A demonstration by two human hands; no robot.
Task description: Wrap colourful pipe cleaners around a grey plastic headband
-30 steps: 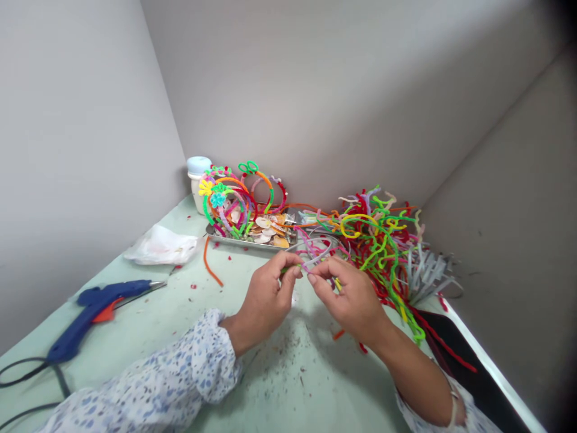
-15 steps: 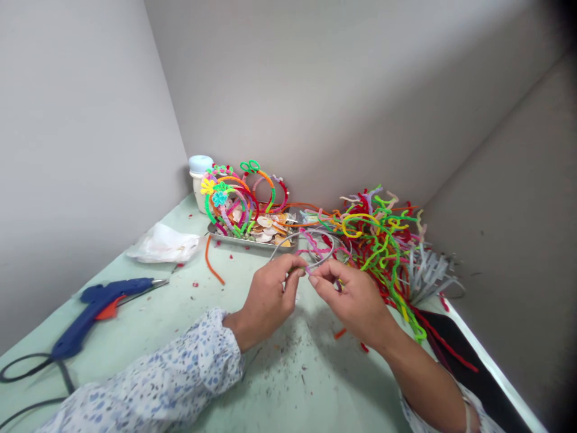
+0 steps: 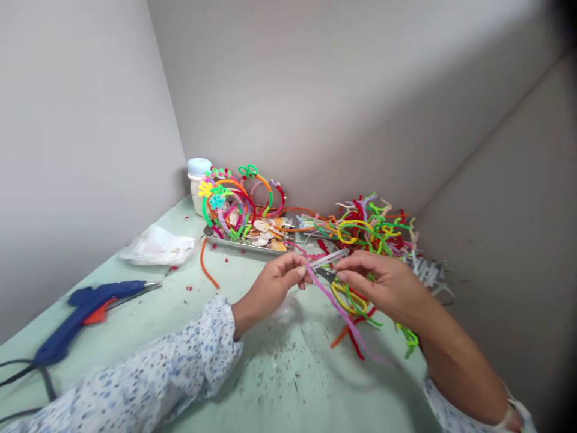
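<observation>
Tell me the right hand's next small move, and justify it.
The right hand should probably take the purple pipe cleaner close to the left hand: the left fingers pinch it where it meets the pale band, while its long end trails loose below the right hand.

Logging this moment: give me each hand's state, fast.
Left hand: closed, pinching the grey band and purple pipe cleaner.
Right hand: fingers curled near the band; grip cannot be told.
</observation>
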